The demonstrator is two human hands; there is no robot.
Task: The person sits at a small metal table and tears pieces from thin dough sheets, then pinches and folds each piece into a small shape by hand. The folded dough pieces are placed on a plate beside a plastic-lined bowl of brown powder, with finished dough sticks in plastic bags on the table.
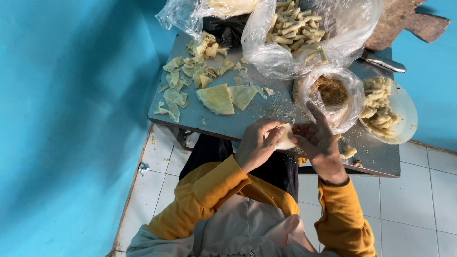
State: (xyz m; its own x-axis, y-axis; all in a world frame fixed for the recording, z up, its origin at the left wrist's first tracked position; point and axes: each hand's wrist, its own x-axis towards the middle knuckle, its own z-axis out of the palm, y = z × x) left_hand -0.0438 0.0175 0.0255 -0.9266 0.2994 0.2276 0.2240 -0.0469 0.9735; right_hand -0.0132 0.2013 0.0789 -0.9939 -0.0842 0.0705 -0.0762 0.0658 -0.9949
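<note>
Both my hands meet at the near edge of a small grey metal table [200,116]. My left hand [257,145] and my right hand [320,143] pinch a pale, folded wrapper [285,138] between their fingers. Flat yellow wrapper pieces [216,98] and torn scraps [178,81] lie on the table's left part. A clear bag of brown crumbs [332,91] stands just beyond my right hand. To its right a white plate [404,121] carries lumpy pale filling [378,102]. A big clear bag of finished rolled sticks [295,28] sits at the back.
Blue walls close in on the left and far right. A wooden board [404,21] leans at the back right, with a metal utensil [383,62] below it. White floor tiles [419,200] surround the table. A black bag [226,31] sits at the back.
</note>
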